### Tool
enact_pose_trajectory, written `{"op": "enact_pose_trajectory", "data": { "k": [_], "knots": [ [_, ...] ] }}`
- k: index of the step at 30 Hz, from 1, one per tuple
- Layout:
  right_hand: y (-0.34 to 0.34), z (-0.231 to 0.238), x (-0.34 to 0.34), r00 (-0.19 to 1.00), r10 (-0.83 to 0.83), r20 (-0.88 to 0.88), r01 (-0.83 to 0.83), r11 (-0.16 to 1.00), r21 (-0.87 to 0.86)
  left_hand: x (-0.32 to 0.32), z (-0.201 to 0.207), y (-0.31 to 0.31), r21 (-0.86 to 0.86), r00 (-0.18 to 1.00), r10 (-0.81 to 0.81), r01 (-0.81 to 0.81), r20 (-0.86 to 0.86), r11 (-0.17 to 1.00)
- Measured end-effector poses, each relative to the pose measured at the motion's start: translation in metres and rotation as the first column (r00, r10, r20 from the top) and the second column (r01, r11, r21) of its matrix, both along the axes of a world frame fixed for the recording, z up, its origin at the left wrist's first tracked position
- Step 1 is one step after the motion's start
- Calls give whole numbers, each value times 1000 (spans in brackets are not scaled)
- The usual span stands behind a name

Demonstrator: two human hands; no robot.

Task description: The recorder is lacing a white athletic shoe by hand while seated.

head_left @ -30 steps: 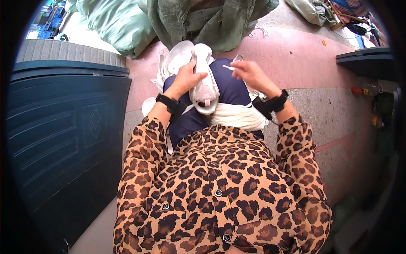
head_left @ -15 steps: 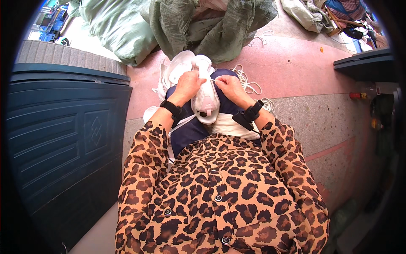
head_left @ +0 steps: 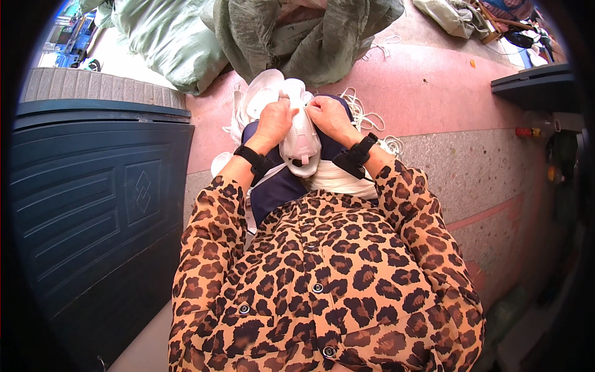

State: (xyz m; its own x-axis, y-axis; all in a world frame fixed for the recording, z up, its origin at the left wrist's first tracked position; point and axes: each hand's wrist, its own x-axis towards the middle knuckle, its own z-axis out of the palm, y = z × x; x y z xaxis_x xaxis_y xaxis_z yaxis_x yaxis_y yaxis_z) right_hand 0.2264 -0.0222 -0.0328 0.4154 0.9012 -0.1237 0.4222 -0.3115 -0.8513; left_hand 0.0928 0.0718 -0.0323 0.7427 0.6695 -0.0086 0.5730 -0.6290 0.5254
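A white sneaker [head_left: 300, 147] with a pinkish heel lies on my lap between my knees, its heel toward me. My left hand [head_left: 274, 126] is closed on the sneaker's left side, near the lace area. On the other side, my right hand [head_left: 331, 116] is pinched at the sneaker's upper edge on a white shoelace, which its fingers mostly hide. Past the toe, another white shoe [head_left: 265, 85] rests against it. A bundle of cream-white laces [head_left: 338, 180] lies across my right thigh.
Loose white laces [head_left: 367, 119] trail on the pink floor beside my right knee. Big green woven sacks [head_left: 167, 46] stand ahead. A dark blue panelled door [head_left: 93, 198] is at my left, and a dark ledge [head_left: 533, 90] juts in at the right.
My right hand has moved left and slightly up, closer to the sneaker; the short stretch of lace seen between them before is now hidden. My left hand has barely shifted.
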Motion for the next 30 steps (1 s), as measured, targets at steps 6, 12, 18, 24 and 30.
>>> {"op": "enact_pose_trajectory", "data": {
  "k": [6,12,18,24,30],
  "knots": [
    [0,-3,-4,999,-1,-35,1,1000,11,-1,0,2,-71,998,12,-8,54,997],
    [7,-12,0,953,42,-300,-9,994,108,-3,6,1,-130,996,19,-8,86,991],
    [10,-19,2,403,-158,-901,44,987,-153,-3,13,-1,-219,994,60,-40,88,975],
    [9,-15,-1,988,106,-114,-100,993,56,-11,12,5,-433,994,56,-10,93,901],
    [18,-1,-3,997,77,-27,-73,990,122,-25,18,9,-612,960,213,-57,184,789]
  ]
}}
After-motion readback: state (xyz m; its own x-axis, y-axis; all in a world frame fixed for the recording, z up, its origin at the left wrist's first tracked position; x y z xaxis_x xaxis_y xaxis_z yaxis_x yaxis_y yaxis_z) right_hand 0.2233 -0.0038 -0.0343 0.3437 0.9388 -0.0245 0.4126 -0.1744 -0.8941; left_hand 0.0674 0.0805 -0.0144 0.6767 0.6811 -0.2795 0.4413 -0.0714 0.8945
